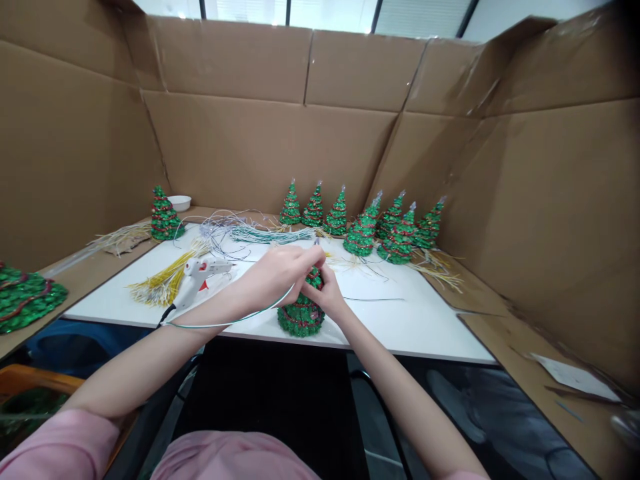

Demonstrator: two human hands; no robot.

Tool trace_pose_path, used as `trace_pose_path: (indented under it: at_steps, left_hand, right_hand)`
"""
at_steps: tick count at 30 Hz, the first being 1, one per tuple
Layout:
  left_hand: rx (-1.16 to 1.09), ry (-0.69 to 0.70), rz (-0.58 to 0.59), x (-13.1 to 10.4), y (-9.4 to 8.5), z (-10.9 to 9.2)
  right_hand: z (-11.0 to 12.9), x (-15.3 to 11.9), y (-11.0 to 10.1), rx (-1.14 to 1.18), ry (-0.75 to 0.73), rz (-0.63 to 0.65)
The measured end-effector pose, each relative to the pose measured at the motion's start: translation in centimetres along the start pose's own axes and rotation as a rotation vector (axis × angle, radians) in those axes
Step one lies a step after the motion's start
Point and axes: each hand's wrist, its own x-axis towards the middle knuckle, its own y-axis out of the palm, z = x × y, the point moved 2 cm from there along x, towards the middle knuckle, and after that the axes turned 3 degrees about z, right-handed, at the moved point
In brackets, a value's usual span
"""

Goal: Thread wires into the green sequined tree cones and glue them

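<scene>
A small green Christmas tree (301, 319) with red trim stands at the table's front edge, its upper part mostly hidden by my hands. My left hand (280, 272) is closed over the treetop, its fingers bent around a thin green-and-white wire (250, 316). That wire trails back across my left wrist and forearm. My right hand (326, 291) grips the tree's right side, with its thumb across the front. To the left, a white glue gun (196, 277) rests beside a bundle of yellow wires (167, 279).
Several similar trees (361, 230) stand at the back right; another tree (164, 217) is at the back left. A large tree (27, 298) sits at far left. Green wires (273, 234) lie behind my hands. Cardboard walls (240, 143) enclose the white table (400, 327).
</scene>
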Motion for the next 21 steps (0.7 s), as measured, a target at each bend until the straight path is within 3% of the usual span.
trace_pose_path:
  at_steps: [4, 13, 21]
  left_hand:
    - [0.012, -0.002, 0.031, 0.08, 0.13, -0.01]
    - [0.013, -0.024, -0.04, -0.03, -0.62, -0.03]
    - [0.031, -0.027, -0.002, -0.05, 0.0, -0.06]
  right_hand:
    - [-0.45, -0.01, 0.15, -0.025, -0.006, -0.038]
    - [-0.17, -0.1, 0.35, -0.04, -0.023, -0.05]
    - [-0.35, -0.15, 0.46, -0.031, -0.033, -0.055]
